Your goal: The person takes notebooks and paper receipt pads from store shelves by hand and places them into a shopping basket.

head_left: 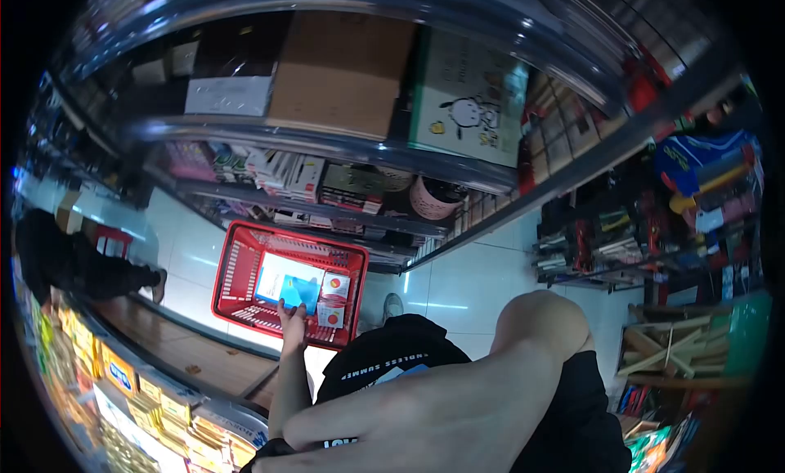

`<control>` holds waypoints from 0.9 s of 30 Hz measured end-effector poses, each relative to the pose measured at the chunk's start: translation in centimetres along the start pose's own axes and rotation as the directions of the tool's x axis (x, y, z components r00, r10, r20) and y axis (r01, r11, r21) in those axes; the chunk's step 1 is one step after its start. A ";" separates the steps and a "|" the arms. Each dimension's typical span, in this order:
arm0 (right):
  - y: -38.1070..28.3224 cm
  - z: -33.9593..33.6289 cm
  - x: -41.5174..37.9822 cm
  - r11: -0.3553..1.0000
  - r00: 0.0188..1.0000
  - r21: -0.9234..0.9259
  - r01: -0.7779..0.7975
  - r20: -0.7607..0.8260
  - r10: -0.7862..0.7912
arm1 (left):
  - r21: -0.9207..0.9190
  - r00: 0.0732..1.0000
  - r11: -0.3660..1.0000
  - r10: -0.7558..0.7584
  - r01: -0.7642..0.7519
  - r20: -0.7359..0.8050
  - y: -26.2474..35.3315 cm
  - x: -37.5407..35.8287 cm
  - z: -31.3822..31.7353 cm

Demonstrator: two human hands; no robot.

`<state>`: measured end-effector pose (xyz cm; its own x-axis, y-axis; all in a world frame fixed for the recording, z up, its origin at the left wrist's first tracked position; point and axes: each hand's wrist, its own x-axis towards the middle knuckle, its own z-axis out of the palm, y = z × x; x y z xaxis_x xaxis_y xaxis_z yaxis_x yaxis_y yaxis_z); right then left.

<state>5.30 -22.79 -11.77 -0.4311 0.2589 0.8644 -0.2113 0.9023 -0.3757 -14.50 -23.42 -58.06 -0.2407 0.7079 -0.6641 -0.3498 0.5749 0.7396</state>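
Note:
My left hand [292,319] reaches over the near rim of a red shopping basket [286,230] on the floor. Its fingers pinch the near edge of a bright blue flat packet [302,290]. Beneath the packet lies a white-and-blue flat pack [272,270]. Beside it in the basket are two small white boxes with red marks, an upper box [335,285] and a lower box [330,316]. Close to the camera, my right hand [392,416] looms large and blurred, fingers stretched out to the left, with nothing visible in it.
Metal shelves [327,130] stand ahead with a cardboard box [342,68], a cartoon-dog box [470,97] and a pink basket [436,199]. A person in dark clothes [90,264] is at left. Packaged goods [155,399] fill the lower-left shelf. A wooden rack [670,350] stands right.

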 end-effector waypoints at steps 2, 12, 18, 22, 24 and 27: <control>0.2 -1.3 0.1 0.993 0.991 0.120 -0.001 0.133 -0.015 | 0.062 0.998 0.996 0.058 -0.059 0.018 0.7 -0.2 -0.5; -1.4 -4.7 -1.1 0.988 0.997 -0.140 0.063 0.056 -0.055 | 0.188 0.877 0.858 0.461 -0.479 0.135 10.4 -4.3 5.8; -3.0 -8.2 0.3 0.993 0.973 -0.115 0.005 0.228 0.022 | 0.099 0.581 0.590 0.728 -0.802 0.365 22.2 -11.7 12.9; -3.5 -8.1 -0.3 0.979 0.995 -0.204 -0.023 -0.100 0.002 | 0.007 0.404 0.444 0.809 -0.896 0.428 26.8 -14.4 16.0; -4.1 -9.7 -0.1 0.994 0.998 -0.093 -0.060 -0.024 0.058 | -0.020 0.391 0.452 0.792 -0.892 0.468 28.0 -16.0 17.3; -5.7 -11.3 -1.1 0.986 0.989 -0.090 -0.143 0.033 0.146 | -0.056 0.256 0.331 0.816 -0.942 0.518 29.8 -17.4 19.0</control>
<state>16.92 -24.27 -6.78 -0.4857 0.3767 0.7888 -0.0675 0.8835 -0.4635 -3.51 -10.77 -22.39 0.1222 0.8629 0.4905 0.0602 -0.4997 0.8641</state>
